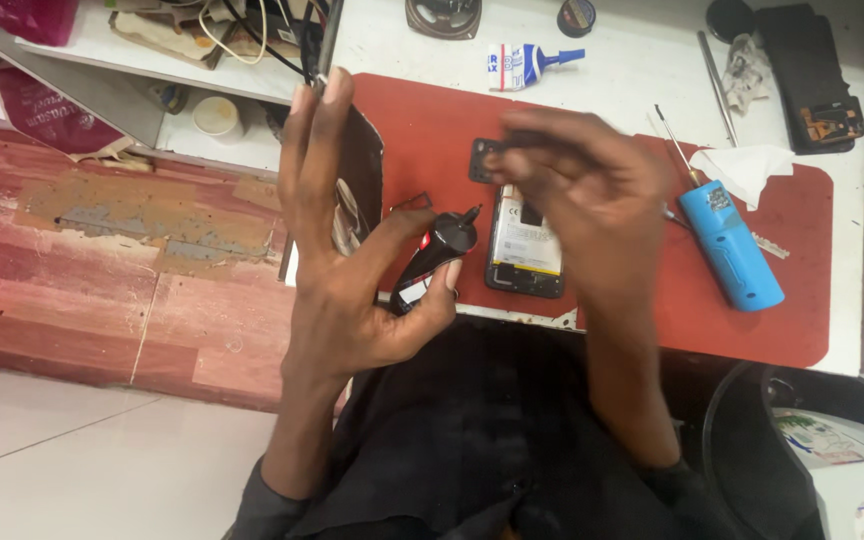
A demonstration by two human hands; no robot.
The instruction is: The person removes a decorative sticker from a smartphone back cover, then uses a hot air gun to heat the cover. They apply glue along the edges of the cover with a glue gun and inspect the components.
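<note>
Splaying wide, left hand (337, 270) fingers (310, 150) hold nothing.

White surface (632, 80) w/ a red mat (752, 330); worn reddish wood-look panel (102, 270) at left, pale tiled floor (72, 470) below, cluttered shelf (142, 50) up top.

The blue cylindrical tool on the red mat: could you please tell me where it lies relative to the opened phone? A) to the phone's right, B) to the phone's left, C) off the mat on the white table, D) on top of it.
A: the blue cylindrical tool lies on the red mat, apart from and right of the opened phone.
</note>
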